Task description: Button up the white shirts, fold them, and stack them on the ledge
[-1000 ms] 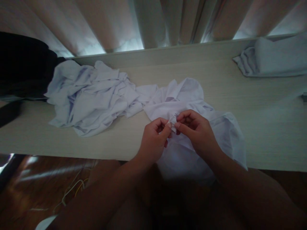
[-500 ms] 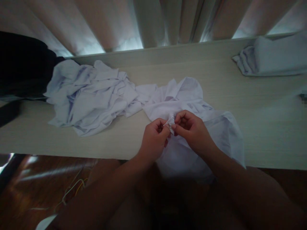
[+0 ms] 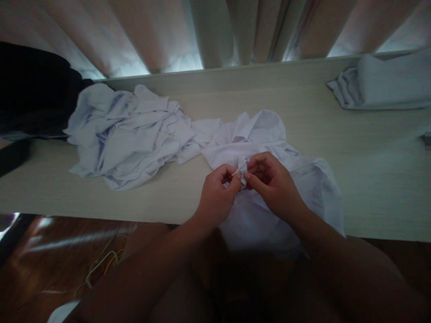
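Fingers [image 3: 235, 176] of both my hands pinch white cloth [image 3: 262, 134] mid-frame on the pale desk [image 3: 370, 179]; curtains [image 3: 215, 31] hang along the top.

Pale wooden table [image 3: 377, 170], white garment [image 3: 269, 134], crumpled white cloth pile [image 3: 128, 134], folded grey cloth [image 3: 387, 85]

A single head camera looks forward and down from the person's own seat, close over the near edge of the surface [image 3: 370, 179]. It faces the curtain [image 3: 208, 31] behind the far edge, with both forearms rising from the bottom of the frame to mid-picture and the floor [image 3: 50, 264] showing at lower left. No second view shares the scene.
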Action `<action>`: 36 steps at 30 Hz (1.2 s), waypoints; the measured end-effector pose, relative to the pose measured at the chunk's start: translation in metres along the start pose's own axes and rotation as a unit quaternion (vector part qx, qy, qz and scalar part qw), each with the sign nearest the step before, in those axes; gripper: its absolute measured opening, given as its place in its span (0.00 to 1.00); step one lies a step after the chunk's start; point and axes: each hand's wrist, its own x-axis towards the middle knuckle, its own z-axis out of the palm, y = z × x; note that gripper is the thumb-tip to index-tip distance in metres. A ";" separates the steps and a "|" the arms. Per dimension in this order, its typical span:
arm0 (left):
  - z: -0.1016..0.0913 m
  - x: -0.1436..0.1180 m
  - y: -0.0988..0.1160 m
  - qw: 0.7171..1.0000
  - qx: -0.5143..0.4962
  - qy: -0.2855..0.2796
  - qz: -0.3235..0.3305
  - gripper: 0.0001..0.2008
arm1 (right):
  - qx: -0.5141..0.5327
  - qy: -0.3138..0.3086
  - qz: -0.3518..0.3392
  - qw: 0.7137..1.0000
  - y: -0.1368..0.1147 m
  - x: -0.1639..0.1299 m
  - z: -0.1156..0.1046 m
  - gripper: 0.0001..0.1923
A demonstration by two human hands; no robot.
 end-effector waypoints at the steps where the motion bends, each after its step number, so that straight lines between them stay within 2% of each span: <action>1: 0.000 0.000 0.000 1.000 0.011 0.002 0.008 0.10 | -0.016 -0.001 -0.005 1.000 -0.001 -0.001 0.000 0.09; 9: -0.002 -0.001 0.001 0.996 0.079 0.000 0.048 0.08 | -0.089 -0.004 -0.006 0.996 0.002 -0.003 0.000 0.10; 21: -0.004 -0.001 0.004 0.997 0.056 -0.019 0.054 0.08 | 0.010 -0.030 0.023 0.999 -0.001 0.000 0.000 0.05; 26: -0.006 0.002 0.004 0.997 0.047 -0.034 0.044 0.07 | 0.043 -0.040 0.039 0.998 -0.002 0.003 -0.001 0.03; 30: -0.007 0.005 0.004 0.998 0.023 -0.048 0.030 0.11 | 0.062 -0.047 0.043 0.996 0.002 0.006 -0.003 0.05; 36: -0.012 0.012 0.000 0.996 -0.035 -0.081 -0.035 0.11 | 0.074 -0.016 0.046 0.996 0.006 0.008 -0.002 0.08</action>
